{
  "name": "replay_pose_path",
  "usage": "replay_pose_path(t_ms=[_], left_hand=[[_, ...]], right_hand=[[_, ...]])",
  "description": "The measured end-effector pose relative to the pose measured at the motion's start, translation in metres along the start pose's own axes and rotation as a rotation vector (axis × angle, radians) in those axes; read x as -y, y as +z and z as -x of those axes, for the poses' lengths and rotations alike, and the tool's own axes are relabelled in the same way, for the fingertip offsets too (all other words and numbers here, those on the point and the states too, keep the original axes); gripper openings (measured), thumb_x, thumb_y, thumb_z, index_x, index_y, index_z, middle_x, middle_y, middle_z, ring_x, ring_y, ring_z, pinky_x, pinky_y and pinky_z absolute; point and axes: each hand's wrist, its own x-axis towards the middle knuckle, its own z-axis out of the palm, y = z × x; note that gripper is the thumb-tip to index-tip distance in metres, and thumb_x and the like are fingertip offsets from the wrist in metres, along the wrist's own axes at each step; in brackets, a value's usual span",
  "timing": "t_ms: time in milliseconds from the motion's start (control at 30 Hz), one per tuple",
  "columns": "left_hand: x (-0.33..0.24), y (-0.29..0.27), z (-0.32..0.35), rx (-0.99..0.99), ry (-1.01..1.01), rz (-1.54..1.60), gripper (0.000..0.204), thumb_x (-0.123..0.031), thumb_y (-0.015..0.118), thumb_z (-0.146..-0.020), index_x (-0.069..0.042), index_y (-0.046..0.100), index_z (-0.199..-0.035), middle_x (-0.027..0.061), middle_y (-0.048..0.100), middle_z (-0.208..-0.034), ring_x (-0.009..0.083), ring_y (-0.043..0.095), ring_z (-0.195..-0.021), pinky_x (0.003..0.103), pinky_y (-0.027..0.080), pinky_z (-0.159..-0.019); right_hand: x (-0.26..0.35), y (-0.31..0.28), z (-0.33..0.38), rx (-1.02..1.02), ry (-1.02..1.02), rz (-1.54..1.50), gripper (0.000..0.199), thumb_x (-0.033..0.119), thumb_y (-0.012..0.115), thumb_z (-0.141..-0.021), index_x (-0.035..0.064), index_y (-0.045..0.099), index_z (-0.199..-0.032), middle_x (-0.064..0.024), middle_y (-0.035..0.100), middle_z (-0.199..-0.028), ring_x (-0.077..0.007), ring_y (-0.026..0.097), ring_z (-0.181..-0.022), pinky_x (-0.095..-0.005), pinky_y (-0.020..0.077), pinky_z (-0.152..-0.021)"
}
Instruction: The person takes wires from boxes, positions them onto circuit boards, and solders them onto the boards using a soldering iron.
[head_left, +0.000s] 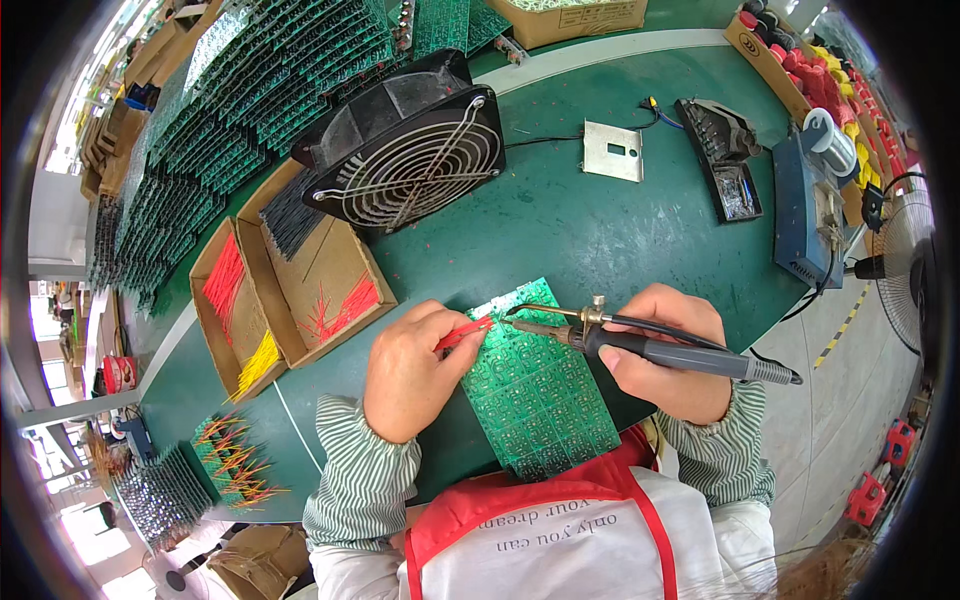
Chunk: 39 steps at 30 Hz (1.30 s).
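Note:
A green printed circuit board panel [540, 400] lies at a slant on the green bench in front of me, its lower end near my apron. My left hand [412, 368] pinches a small bundle of red wires [464, 333] over the panel's upper left edge. In my right hand [672, 352] is a soldering iron [680, 354] with a solder feed tube clamped on top. Its tip meets the board beside the wire ends, near the upper edge. The exact contact is too small to make out.
A cardboard box [376, 274] with red, black and yellow wires stands left, behind it a black fan [415, 150]. Stacked circuit boards [250, 90] fill the far left. A blue soldering station [805, 215] and a black iron stand [722, 150] are at right. A wired board [235, 460] lies near left.

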Motion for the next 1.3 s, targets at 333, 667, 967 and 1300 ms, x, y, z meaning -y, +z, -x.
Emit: replay_pose_path(t_ms=[333,667,967,1300], left_hand=[[-0.011,-0.036,-0.003,-0.509,-0.046,-0.316,0.007,-0.008,0.069,-0.078,-0.002,0.065,-0.081,0.0102,0.059,-0.073,0.0254,0.059,-0.061,0.034,0.046,-0.055],[-0.015,0.012,-0.013,-0.036,0.073,-0.039,0.012,-0.015,0.069,-0.078,-0.004,0.064,-0.081,0.0093,0.058,-0.073,0.0264,0.057,-0.062,0.035,0.044,-0.055],[-0.017,0.012,-0.015,-0.003,0.040,-0.028,0.014,-0.009,0.071,-0.076,0.002,0.064,-0.081,0.0104,0.057,-0.071,0.0215,0.055,-0.059,0.030,0.042,-0.054],[-0.005,-0.025,-0.016,-0.417,0.100,-0.467,0.008,-0.009,0.068,-0.078,-0.003,0.065,-0.083,0.0112,0.058,-0.075,0.0275,0.058,-0.062,0.037,0.046,-0.055]], right_hand=[[-0.005,-0.011,0.009,-0.052,-0.005,0.004,0.016,0.006,0.070,-0.070,-0.0004,0.061,-0.081,-0.0044,0.064,-0.069,-0.0072,0.059,-0.061,-0.0222,0.0466,-0.056],[-0.007,-0.015,0.009,-0.063,0.035,-0.008,0.016,0.007,0.070,-0.070,0.0000,0.061,-0.081,-0.0040,0.063,-0.068,-0.0073,0.058,-0.061,-0.0230,0.0458,-0.056],[-0.008,-0.013,0.004,-0.028,0.031,0.020,0.017,0.008,0.070,-0.070,-0.0001,0.061,-0.081,-0.0043,0.063,-0.069,-0.0079,0.059,-0.060,-0.0229,0.0461,-0.056],[-0.007,-0.023,0.012,-0.097,0.064,-0.001,0.016,0.008,0.071,-0.069,0.0009,0.061,-0.080,-0.0031,0.062,-0.066,-0.0066,0.057,-0.058,-0.0227,0.0446,-0.053]])
